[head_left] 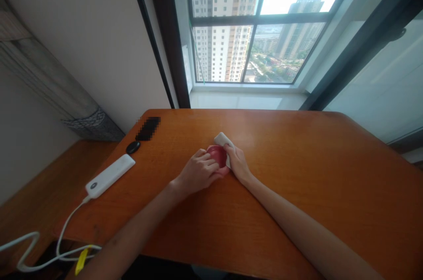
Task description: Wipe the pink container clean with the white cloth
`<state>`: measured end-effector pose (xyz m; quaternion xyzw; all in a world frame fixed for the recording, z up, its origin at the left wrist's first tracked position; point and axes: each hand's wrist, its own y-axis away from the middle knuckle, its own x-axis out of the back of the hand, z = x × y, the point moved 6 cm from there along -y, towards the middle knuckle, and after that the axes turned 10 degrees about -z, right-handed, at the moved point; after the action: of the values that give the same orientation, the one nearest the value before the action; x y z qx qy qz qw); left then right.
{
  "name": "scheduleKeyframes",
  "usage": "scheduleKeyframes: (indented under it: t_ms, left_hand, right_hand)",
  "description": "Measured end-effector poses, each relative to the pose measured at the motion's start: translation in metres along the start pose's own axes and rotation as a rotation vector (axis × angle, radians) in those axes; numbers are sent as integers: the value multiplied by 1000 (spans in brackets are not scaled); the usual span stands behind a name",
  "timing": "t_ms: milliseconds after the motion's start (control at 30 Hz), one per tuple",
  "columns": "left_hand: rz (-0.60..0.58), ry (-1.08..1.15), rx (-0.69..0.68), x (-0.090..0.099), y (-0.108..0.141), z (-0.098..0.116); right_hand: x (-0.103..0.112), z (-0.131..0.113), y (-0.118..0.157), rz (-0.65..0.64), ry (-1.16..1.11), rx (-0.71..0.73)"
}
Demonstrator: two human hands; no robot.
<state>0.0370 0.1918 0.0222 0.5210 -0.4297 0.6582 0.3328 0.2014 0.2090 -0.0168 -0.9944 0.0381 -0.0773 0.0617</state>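
Observation:
A round, glossy red object point(217, 155), possibly an apple, sits on the orange wooden table point(307, 183) between my two hands. My left hand point(197, 172) curls over its near left side, with the fingers wrapped against it and its underside hidden. My right hand point(238, 163) holds a white pad or folded cloth point(224, 140), pressing it against the red object's right side. Part of the white item is hidden behind the red object and my fingers.
Left on the table lie a white power bank point(110, 176) with a white cable, a black oval object point(132, 147) and a pixelated dark rectangle point(148, 128). A large window point(257, 24) stands beyond the table's far edge.

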Motion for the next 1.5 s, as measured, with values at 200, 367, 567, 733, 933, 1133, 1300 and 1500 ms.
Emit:
scheduleKeyframes:
  t_ms: [200,367,567,733,933,1133,1300,1500]
  left_hand:
    - [-54,60,199,-9,-13,27]
    - [-123,128,32,24,18,1]
    - [-43,65,162,-7,-11,18]
    - [-92,33,277,-14,-22,36]
    - [-146,49,16,19,11,11]
    - [-13,14,198,-17,-16,28]
    - [-32,6,184,-10,-10,38]
    - [-60,38,-7,14,19,18]
  right_hand:
    - [-1,-1,0,-43,-17,-10]
    - [-2,-3,-1,-49,-37,10]
    - [0,-5,0,5,-6,61]
    - [1,-1,-1,-13,5,39]
    - [1,4,-3,-24,-29,27]
    - [0,-2,-1,4,0,32]
    - [0,1,-2,-49,-43,-1]
    - [4,2,-2,-12,-113,-41]
